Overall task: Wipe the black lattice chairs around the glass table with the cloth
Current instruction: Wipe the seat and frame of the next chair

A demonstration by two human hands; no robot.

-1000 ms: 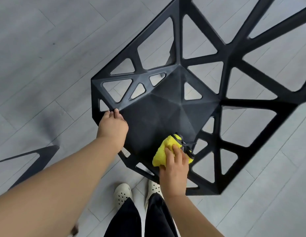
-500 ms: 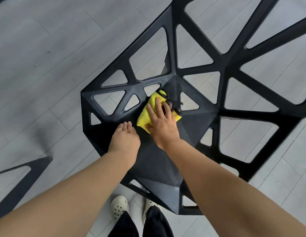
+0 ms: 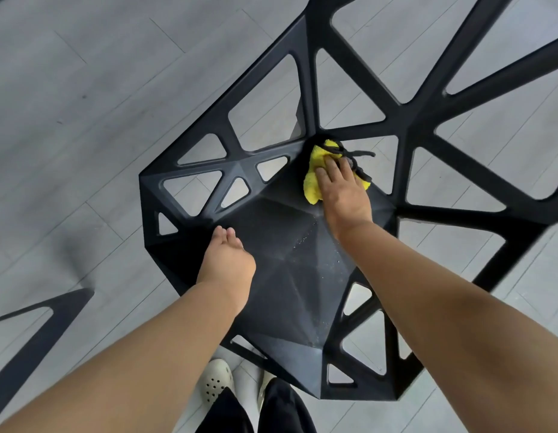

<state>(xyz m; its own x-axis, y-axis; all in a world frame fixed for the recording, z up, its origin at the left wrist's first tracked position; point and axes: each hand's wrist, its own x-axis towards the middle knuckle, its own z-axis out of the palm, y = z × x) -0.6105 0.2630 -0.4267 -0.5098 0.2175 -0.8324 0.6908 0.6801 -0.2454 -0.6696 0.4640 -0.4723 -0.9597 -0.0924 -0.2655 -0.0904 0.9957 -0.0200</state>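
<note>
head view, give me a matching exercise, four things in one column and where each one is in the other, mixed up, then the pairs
Things:
1. yellow cloth
2. left hand
3. right hand
4. white shoe

Places:
A. on the grey floor, by the near edge of the seat
B. pressing flat on the cloth
C. at the seat's far corner, under a hand
D. resting on the seat's left side, holding nothing

Pairs: 1-C, 2-D, 3-B, 4-A
</note>
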